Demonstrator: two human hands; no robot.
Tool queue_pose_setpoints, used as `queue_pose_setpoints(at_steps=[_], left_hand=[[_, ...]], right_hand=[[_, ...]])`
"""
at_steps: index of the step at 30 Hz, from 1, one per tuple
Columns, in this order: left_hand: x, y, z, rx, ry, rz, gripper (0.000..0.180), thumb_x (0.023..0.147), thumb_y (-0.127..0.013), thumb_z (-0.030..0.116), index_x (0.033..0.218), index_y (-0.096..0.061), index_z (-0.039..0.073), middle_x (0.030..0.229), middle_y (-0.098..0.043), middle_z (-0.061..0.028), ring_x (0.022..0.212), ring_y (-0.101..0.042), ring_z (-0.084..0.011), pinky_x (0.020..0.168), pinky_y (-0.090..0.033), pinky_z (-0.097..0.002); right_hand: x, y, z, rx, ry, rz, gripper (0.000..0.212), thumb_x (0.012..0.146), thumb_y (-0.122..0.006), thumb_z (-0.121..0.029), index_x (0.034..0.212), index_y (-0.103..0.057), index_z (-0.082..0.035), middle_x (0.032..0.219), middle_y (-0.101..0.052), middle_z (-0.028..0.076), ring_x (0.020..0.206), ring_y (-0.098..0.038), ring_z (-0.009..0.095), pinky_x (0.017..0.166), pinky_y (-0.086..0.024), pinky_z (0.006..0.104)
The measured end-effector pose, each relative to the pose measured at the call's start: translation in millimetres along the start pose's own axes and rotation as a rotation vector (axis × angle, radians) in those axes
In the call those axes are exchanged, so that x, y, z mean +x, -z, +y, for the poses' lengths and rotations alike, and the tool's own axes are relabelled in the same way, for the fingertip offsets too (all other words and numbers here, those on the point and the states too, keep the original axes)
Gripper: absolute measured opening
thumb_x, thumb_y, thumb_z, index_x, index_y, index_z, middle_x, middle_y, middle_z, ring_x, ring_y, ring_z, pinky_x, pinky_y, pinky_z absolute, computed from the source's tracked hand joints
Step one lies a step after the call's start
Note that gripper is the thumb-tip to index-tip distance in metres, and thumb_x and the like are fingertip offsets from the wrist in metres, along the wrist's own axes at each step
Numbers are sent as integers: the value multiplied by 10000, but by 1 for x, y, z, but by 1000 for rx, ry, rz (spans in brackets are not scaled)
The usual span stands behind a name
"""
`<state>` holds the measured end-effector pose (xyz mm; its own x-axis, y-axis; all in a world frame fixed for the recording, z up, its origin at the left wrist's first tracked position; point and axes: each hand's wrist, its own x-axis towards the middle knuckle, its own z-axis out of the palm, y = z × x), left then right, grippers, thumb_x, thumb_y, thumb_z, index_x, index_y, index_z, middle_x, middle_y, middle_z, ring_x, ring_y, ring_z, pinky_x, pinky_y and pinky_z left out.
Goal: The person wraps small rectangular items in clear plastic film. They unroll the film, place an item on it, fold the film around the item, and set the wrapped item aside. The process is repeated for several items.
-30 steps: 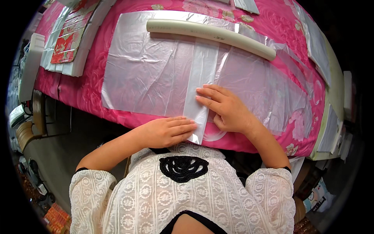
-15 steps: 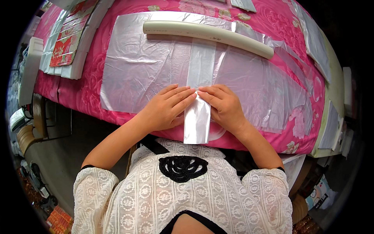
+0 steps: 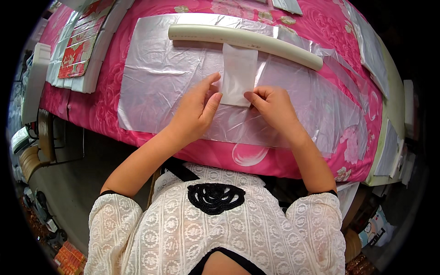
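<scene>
A narrow, folded white plastic sheet (image 3: 239,75) lies on a wide, thin translucent plastic sheet (image 3: 160,73). My right hand (image 3: 271,104) pinches the folded sheet's near right corner between thumb and fingers. Just left of the same near edge is my left hand (image 3: 197,104), thumb and fingers apart, with nothing seen in it. Across the far part of the plastic lies a long cream-coloured pipe (image 3: 245,40), and the folded sheet's far end reaches up to it.
A pink flowered cloth (image 3: 103,103) covers the table. Stacked white packs with a red patterned piece (image 3: 81,55) stand at the far left. Flat plastic packs (image 3: 370,50) lie along the right edge. A chair (image 3: 34,158) stands at left.
The end of the white strip that hung toward me is now folded away, so the strip is shorter. My hands have moved apart, the right one now pinching its corner.
</scene>
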<state>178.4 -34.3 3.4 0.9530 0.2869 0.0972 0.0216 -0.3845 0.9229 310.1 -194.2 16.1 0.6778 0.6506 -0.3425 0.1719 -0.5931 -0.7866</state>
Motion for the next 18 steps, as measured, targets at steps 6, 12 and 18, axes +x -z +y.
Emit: queue_pose_setpoints(at_steps=[6, 12, 18], left_hand=[[-11, -11, 0, 671, -334, -218, 650, 847, -551, 298, 1354, -329, -41, 1402, -343, -222, 1312, -321, -334, 1080, -233, -445], [-21, -22, -8, 819, -250, -308, 774, 837, -495, 435, 1394, -258, -48, 1472, -228, -201, 1389, -179, -298, 1126, -66, -449], [-24, -25, -8, 856, -249, -282, 794, 828, -482, 472, 1388, -274, -51, 1473, -228, -199, 1395, -165, -290, 1127, -21, -446]], right_hand=[[13, 4, 1, 85, -103, -75, 236, 850, -636, -193, 804, -663, 37, 659, -627, 31, 567, -576, 70, 478, -410, 213], [11, -1, 6, -6, -19, 7, 224, 776, -682, -189, 819, -662, 29, 628, -625, 65, 559, -596, 152, 525, -450, 278], [-8, -12, 6, -470, 361, 405, 526, 674, -753, -192, 1149, -571, -57, 1054, -606, 133, 945, -578, 237, 825, -444, 372]])
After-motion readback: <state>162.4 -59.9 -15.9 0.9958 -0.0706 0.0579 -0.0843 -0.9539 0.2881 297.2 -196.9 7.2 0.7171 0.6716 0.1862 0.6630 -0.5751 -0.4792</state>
